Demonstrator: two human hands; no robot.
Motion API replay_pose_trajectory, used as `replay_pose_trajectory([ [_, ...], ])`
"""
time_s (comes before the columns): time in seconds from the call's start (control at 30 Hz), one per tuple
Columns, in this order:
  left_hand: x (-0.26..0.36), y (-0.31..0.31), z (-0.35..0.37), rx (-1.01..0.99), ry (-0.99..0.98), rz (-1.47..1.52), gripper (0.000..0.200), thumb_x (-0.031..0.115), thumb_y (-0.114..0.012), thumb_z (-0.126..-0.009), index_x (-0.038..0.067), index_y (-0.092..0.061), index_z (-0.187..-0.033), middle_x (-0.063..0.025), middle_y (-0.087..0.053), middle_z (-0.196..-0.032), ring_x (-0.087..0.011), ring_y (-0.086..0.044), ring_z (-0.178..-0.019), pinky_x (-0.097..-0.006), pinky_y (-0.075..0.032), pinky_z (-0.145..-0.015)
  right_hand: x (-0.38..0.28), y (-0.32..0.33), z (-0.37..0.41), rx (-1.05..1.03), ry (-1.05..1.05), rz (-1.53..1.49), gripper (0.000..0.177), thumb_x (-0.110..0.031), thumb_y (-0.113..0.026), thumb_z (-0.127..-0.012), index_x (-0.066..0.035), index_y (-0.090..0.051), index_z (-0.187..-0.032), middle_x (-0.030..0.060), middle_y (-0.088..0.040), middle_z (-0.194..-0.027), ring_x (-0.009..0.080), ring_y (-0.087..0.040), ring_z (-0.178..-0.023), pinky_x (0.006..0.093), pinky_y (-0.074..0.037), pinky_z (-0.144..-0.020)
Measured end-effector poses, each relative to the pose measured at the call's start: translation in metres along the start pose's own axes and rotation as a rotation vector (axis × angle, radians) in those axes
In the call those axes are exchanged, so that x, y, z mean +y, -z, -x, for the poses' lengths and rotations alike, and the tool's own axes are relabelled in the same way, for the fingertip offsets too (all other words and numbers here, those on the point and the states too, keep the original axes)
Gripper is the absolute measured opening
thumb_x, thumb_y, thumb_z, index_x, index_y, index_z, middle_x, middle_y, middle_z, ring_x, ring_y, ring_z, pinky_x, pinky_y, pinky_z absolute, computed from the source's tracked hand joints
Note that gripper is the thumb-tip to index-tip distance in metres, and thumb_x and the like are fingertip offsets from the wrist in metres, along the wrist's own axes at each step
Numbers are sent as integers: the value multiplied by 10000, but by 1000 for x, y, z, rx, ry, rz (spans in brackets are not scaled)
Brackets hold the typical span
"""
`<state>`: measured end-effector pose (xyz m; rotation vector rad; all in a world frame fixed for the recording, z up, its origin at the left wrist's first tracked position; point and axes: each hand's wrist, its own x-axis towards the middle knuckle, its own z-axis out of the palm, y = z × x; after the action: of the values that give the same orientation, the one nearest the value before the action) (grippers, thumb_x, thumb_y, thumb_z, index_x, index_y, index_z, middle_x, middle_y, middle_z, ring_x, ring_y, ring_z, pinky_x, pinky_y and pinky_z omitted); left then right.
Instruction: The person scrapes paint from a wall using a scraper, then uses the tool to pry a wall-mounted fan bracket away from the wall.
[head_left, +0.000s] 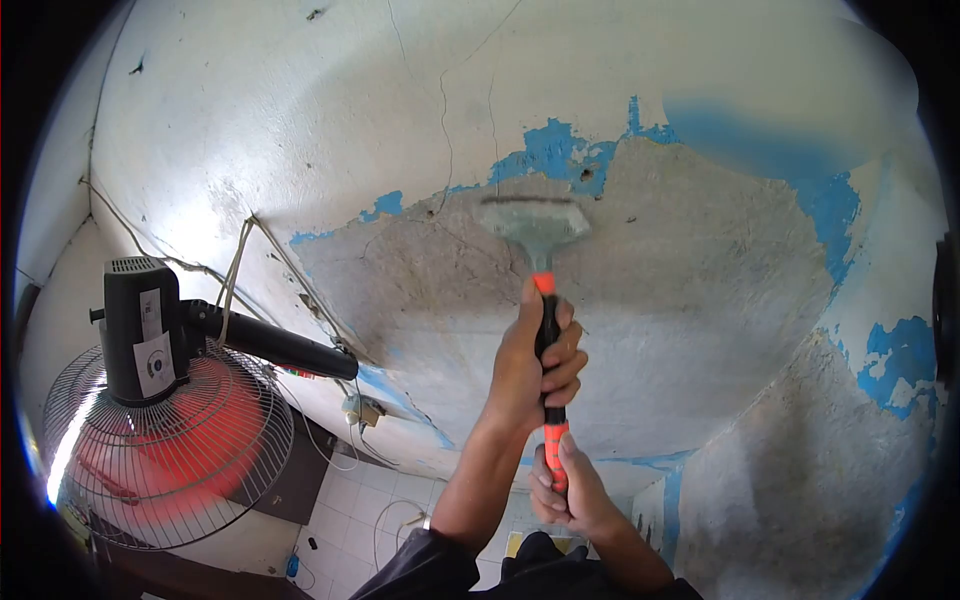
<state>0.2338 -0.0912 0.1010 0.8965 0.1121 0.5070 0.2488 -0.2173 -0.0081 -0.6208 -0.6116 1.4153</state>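
A wide-bladed scraper (540, 228) with a black and orange handle stands upright against the wall, its blade at the top. My left hand (535, 365) is wrapped round the upper handle, just below the orange collar. Lower down, my right hand (572, 485) grips the orange end of the same handle. The blade lies over bare grey plaster (700, 230), close under a ragged edge of blue paint (555, 150). Above that edge, white paint (300, 110) with thin cracks covers the wall.
At left a wall fan (165, 400) with a wire cage and red blades juts out on a black arm. Loose cables (237, 270) hang along the wall by a socket (365, 410). White floor tiles (345, 510) show below.
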Motion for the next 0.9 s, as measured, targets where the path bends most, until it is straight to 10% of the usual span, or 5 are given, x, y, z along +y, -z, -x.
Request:
replay_pose_trajectory([
  [0.9, -2, -13, -12, -14, -47, -114, 493, 595, -303, -1011, 141, -423, -859, 90, -268, -571, -2, -201, -399, -175, -163, -309, -10, 13, -4, -22, 62, 93, 617, -680, -321, -961, -97, -415, -783, 4, -297, -470, 123, -254, -309, 273, -234, -319],
])
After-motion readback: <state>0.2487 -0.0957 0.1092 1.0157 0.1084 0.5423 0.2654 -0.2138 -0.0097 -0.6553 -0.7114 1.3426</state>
